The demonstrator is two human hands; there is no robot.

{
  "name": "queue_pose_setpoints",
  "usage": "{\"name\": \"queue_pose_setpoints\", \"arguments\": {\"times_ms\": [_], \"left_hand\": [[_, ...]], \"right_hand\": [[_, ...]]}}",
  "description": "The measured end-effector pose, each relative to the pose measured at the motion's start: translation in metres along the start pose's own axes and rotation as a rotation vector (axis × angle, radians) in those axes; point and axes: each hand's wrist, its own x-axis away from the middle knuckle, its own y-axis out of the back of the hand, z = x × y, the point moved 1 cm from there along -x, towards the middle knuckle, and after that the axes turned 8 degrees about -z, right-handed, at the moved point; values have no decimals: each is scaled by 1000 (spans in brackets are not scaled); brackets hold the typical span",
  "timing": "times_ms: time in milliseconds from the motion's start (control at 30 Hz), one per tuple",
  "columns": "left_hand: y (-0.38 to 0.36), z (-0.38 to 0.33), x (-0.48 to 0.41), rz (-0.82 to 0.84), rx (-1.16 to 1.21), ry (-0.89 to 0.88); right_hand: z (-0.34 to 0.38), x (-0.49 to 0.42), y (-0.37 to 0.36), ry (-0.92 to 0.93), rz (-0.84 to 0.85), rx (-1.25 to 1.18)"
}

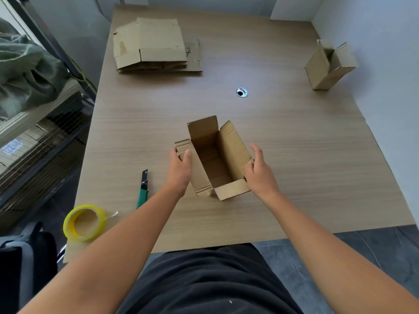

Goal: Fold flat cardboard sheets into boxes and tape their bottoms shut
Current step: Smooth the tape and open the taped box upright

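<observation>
The box (215, 159) stands open-topped in the middle of the counter (294, 155). The left grip (179, 165) pinches its left flap. The right grip (260, 173) lies loosely spread against the right wall and holds nothing. Such a lopsided hold could skew or tip the box. Count: 2 boxes with the far box (328, 66), 1 stack of sheets (154, 46), 1 tape (69, 225), 1 knife (143, 189).

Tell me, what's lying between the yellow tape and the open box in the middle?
A green-and-black utility knife lies there, between the yellow tape roll and the open box. The head view shows it; nothing else sits in that stretch.
</observation>
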Motion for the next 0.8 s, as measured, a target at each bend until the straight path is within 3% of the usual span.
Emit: {"name": "queue_pose_setpoints", "arguments": {"times_ms": [133,233,400,533,633,800], "left_hand": [[-12,6,10,-98,-292,-102],[-27,6,6,-18,-378,-47],[-30,-15,1,77,-129,59],[-52,-10,32,219,-94,-2],[-100,-20,38,152,-169,-119],[-216,-51,27,176,-170,-70]], "right_hand": [[-6,-1,-7,-72,171,-7],[-17,-6,-17,-174,292,39],[-23,-11,-20,-198,3,-94],[-35,-18,4,-200,-94,-114],[-55,-41,33,-175,-41,-75],[-106,-96,119,-2,-163,38]]}}
